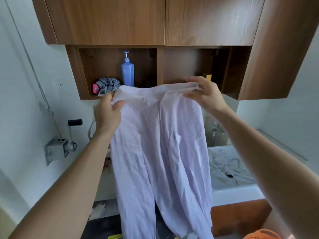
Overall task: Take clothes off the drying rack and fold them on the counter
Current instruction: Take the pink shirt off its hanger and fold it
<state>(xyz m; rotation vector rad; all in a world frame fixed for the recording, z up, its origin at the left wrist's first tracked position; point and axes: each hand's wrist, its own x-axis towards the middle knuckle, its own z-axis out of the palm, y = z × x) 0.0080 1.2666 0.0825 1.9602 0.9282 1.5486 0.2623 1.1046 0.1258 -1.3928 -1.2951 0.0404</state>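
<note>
A pale lilac pair of loose trousers (160, 152) hangs in the air in front of me, held up by its waistband. My left hand (108, 112) grips the left end of the waistband. My right hand (203, 94) pinches the right end between thumb and fingers. The two legs hang straight down past the bottom of the view and hide most of the counter behind them. A drawstring dangles from the middle of the waist. No drying rack is in view.
A white sink (231, 169) with a tap sits at the right. Wooden wall cabinets (155, 21) hang overhead, with a blue pump bottle (127, 71) and a grey cloth bundle (107, 85) in the open shelf. A metal hand crank (69, 142) sticks out from the left wall. An orange basket rim (260, 235) shows at bottom right.
</note>
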